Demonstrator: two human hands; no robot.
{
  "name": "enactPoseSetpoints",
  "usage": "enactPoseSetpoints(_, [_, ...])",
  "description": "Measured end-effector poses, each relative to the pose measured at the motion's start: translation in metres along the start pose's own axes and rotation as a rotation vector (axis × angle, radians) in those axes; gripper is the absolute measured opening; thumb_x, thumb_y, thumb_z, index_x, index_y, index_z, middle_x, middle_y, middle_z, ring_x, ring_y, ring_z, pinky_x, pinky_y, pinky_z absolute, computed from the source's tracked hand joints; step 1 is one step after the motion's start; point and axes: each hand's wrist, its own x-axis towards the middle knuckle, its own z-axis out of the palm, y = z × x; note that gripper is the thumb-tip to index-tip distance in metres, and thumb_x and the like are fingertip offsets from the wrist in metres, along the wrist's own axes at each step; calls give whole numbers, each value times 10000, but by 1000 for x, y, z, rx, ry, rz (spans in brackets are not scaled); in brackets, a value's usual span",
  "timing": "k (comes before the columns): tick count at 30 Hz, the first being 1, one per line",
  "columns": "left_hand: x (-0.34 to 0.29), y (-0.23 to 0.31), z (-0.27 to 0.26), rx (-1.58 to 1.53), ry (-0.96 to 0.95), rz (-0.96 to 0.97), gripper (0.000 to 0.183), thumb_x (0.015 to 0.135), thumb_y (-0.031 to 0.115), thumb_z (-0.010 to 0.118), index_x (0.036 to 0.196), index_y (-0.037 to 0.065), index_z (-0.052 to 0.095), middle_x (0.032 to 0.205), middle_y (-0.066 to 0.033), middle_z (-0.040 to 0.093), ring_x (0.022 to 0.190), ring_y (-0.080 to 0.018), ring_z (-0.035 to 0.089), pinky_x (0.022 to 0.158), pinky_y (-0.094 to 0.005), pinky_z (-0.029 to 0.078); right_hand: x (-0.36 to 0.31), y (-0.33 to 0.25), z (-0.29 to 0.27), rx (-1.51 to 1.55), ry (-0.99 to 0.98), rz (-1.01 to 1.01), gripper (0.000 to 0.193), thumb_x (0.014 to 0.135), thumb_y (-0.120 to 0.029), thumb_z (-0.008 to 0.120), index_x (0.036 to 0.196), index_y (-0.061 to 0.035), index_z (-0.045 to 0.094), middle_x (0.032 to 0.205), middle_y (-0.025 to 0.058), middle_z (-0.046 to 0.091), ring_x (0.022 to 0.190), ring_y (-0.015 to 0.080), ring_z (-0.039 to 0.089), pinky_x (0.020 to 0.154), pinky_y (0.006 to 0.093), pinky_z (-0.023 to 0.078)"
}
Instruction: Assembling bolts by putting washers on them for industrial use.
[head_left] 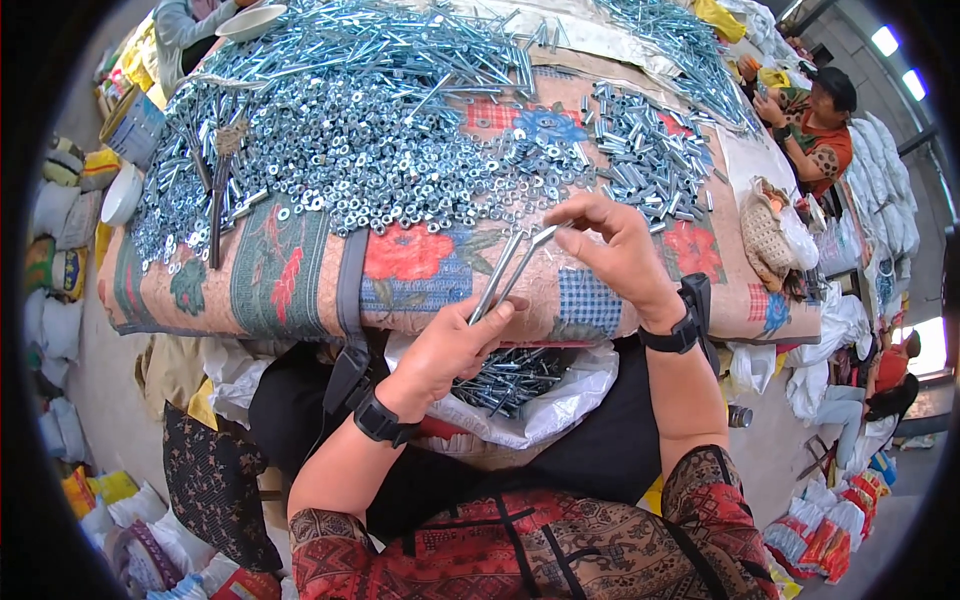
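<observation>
My left hand [450, 348] is closed round the lower ends of two long metal bolts [497, 276], which fan slightly apart as they point up and away from me. At the upper end of the right-hand one, the thumb and forefinger of my right hand [618, 255] pinch a short metal sleeve [543, 237], set at an angle to the bolt. Whether the sleeve sits on the bolt's tip I cannot tell. Below my hands, an open white sack [590, 392] in front of my lap holds many dark bolts [512, 380].
A flowered cloth [410, 250] covers the table. On it lie heaped nuts [370, 160], a pile of short sleeves [650, 150] and long rods [400, 45] farther back. A knitted bag [765, 235] lies at the right. One co-worker [825, 130] sits at the far right, another [185, 35] at the far left.
</observation>
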Motion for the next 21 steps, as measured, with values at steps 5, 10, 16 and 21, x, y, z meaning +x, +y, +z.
enactPoseSetpoints(5, [0,0,-4,-138,66,50,341,988,317,495,1216,74,570,586,77,342,449,-19,261,399,-190,208,-3,5,9,462,169,170,203,804,-6,651,996,-6,583,921,40,646,864,124,613,773,279,485])
enactPoseSetpoints(10, [-4,4,-5,-148,93,41,326,989,303,494,1193,65,583,587,76,352,445,-19,270,392,-190,211,-2,3,20,-454,-1,-177,310,774,1,651,1078,-23,592,874,74,637,840,197,619,782,314,474])
enactPoseSetpoints(16, [-2,2,-6,-124,121,8,305,985,283,504,1168,57,596,582,76,361,436,-17,276,380,-188,218,-2,1,19,64,133,-41,429,736,3,671,1153,-72,605,914,84,649,849,261,575,787,368,446])
enactPoseSetpoints(21, [-4,5,-5,-146,137,13,301,981,273,512,1168,53,599,579,77,360,433,-16,264,376,-186,213,1,-2,16,-979,40,-315,350,800,-43,667,1144,-54,606,896,28,625,828,112,583,768,252,452])
